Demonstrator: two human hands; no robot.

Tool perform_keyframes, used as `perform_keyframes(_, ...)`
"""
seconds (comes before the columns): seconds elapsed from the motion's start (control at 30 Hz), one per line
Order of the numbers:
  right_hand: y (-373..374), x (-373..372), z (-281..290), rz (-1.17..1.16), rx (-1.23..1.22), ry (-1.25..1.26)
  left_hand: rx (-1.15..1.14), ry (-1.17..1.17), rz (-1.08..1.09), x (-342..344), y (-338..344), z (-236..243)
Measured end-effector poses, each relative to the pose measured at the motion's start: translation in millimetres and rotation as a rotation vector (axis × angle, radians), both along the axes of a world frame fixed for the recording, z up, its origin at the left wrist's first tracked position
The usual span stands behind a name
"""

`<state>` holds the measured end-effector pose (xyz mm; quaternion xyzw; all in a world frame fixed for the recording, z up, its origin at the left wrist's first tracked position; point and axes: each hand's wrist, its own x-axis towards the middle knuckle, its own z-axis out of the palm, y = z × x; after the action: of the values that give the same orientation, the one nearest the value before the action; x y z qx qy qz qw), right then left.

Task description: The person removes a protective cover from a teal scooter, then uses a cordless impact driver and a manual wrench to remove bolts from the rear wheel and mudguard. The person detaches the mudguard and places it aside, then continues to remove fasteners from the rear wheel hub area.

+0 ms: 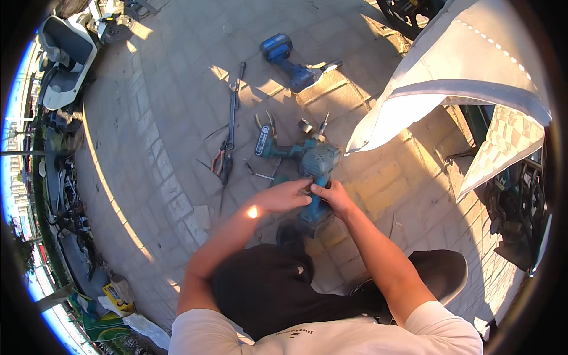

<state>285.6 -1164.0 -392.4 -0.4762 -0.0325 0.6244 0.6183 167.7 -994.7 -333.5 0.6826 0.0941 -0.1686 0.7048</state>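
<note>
Both hands are on a teal cordless power tool (320,175) held upright over the paving between my knees. My left hand (290,196) presses its bent fingers against the tool's handle from the left. My right hand (332,196) closes round the same handle from the right, thumb toward the left fingers. Just beyond lies a second teal cordless tool (286,151), partly hidden by the held one, with its battery at the left. A small metal ring-shaped socket (305,125) and a bit (324,122) lie near it.
Beyond lies a blue cordless impact wrench (291,68). Left of the tools are a long ratchet wrench (232,112), red-handled pliers (218,161) and a bent metal rod (258,174). A pale cover (438,77) hangs at the right. Parked scooters (66,65) line the left.
</note>
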Motion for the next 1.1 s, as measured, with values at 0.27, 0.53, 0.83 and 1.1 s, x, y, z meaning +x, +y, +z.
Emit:
perform_keyframes(0.27,-86.1,35.8,-19.9,-0.082,-0.374,-0.215,1.119,0.463,0.392,-6.8,46.7,-112.3)
perform_keyframes(0.53,-94.3,45.2,-43.3,0.029,-0.659,-0.484,1.125,0.641,0.350,-22.0,44.4,-106.7)
perform_keyframes(0.83,-83.8,33.2,-52.2,0.050,-0.837,-1.022,0.913,0.177,0.857,57.0,127.3,-34.9)
perform_keyframes(1.1,-79.7,31.9,-52.4,0.135,-1.024,-0.990,0.820,0.489,0.907,244.0,199.9,-96.3)
